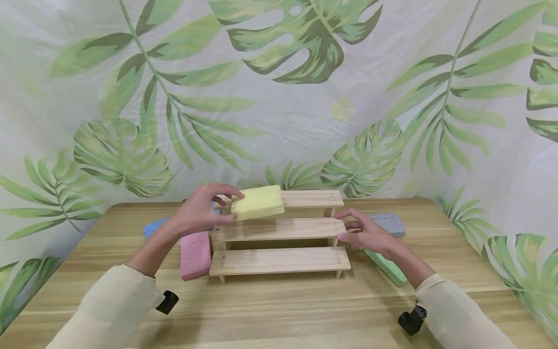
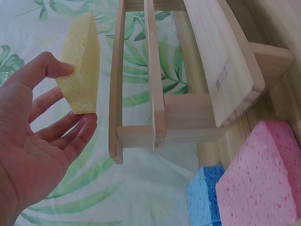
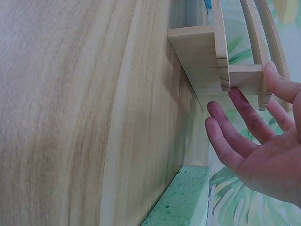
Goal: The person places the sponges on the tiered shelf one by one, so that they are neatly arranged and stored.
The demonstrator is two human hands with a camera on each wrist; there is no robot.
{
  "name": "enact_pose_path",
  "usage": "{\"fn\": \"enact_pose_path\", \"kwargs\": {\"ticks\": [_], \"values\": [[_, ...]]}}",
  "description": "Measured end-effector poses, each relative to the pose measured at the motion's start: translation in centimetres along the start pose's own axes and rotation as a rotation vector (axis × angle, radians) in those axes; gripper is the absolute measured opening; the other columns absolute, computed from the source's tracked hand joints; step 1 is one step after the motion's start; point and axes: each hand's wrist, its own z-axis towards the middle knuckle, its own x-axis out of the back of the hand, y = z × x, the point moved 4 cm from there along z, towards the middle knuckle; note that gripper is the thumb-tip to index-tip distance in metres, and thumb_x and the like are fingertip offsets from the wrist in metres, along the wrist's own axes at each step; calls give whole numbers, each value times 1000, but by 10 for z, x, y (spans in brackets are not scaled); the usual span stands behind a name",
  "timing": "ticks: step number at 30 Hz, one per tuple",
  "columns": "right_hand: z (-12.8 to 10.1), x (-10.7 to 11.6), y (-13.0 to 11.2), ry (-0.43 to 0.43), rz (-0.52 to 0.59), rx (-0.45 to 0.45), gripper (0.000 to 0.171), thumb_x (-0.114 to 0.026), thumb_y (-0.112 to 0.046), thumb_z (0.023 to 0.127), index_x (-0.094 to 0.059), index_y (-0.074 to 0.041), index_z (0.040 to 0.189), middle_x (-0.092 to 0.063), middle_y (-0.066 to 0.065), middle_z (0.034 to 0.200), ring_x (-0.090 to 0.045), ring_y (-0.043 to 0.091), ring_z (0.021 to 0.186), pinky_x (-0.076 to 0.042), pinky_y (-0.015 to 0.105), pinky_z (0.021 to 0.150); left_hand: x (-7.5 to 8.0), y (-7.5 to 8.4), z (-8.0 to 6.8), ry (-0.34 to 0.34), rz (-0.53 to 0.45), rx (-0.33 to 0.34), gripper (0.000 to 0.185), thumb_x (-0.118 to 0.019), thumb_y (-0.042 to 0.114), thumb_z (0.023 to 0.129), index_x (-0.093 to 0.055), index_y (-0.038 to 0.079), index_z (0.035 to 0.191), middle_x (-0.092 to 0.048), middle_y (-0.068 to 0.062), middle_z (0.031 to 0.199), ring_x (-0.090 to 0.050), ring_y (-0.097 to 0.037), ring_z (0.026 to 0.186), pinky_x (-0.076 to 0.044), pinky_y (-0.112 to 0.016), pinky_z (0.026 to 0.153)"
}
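Note:
My left hand (image 1: 202, 208) pinches one end of a yellow sponge (image 1: 259, 202) between thumb and fingers. In the head view the sponge overlaps the top board of a three-tier wooden stand (image 1: 279, 260); the left wrist view has it raised beside the boards. My right hand (image 1: 366, 235) is at the stand's right end, fingers spread and slightly bent, with fingertips right at the end of the middle board (image 3: 262, 89). Nothing lies in its palm.
Left of the stand lie a pink sponge (image 1: 195, 255) and a blue sponge (image 1: 154, 227), the latter partly behind my left hand. To the right are a grey sponge (image 1: 390, 224) and a green sponge (image 1: 388, 268). A leaf-patterned cloth (image 1: 296, 121) hangs behind the wooden table (image 1: 270, 315).

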Motion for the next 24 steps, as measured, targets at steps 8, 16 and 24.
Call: {"fn": "enact_pose_path", "kwargs": {"ticks": [8, 16, 24], "values": [[1, 0, 1, 4, 1, -10, 54, -70, -17, 100, -45, -5, 147, -56, 29, 136, -63, 33, 114, -55, 56, 91, -8, 2, 10, -10, -20, 36, 37, -78, 5, 82, -74, 3, 119, -67, -16, 128, -66, -35, 107, -58, -49, 90], [1, 1, 4, 11, 2, -21, 54, -71, -19, 100, -46, -6, 146, -52, 30, 143, -61, 37, 120, -56, 56, 92, -11, 3, 16, -20, -53, 36, 36, -78, 4, 83, -74, -1, 118, -66, -18, 125, -63, -35, 109, -57, -48, 91], [1, 0, 2, 9, 13, -20, 55, -72, -18, 100, -46, -6, 146, -54, 30, 140, -62, 35, 117, -56, 57, 92, -15, 2, 22, -34, -62, 78, 37, -79, 7, 84, -74, 0, 120, -64, -20, 131, -67, -38, 109, -57, -48, 93]]}}
